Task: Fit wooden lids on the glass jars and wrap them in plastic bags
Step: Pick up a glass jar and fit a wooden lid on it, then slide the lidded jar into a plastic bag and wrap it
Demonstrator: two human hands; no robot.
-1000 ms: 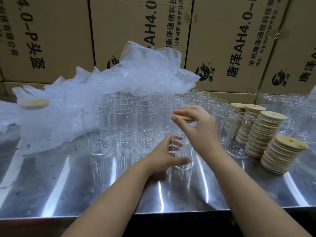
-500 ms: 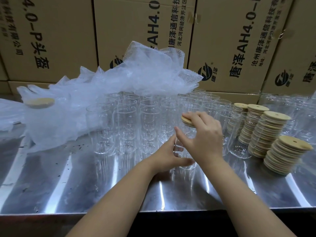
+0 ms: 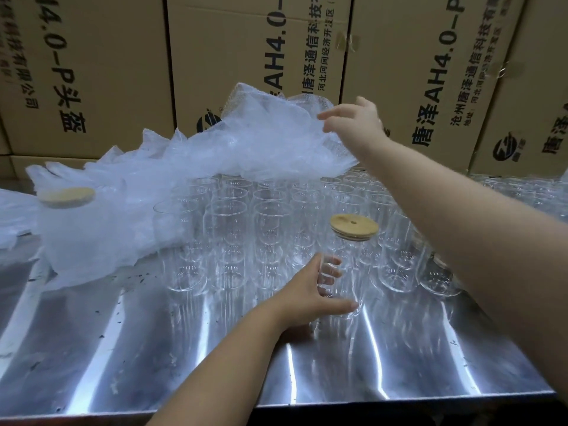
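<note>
A clear glass jar (image 3: 345,272) stands at the front of the group on the steel table, with a round wooden lid (image 3: 353,227) sitting on its mouth. My left hand (image 3: 307,296) grips the lower part of this jar, fingers curled around the glass. My right hand (image 3: 356,118) is stretched far back, its fingers loosely spread at the right edge of the heap of clear plastic bags (image 3: 246,142). No bag is plainly pinched. At the far left stands a lidded jar wrapped in plastic (image 3: 73,229).
Several empty open jars (image 3: 227,229) stand in rows behind and beside the held jar. More glass (image 3: 522,192) lies at the right. Printed cardboard boxes (image 3: 92,72) wall off the back. The metal table (image 3: 153,348) ends at a front edge near me.
My right hand has left the lid on the jar and swung up and back to the plastic bags. My left hand keeps its hold on the jar.
</note>
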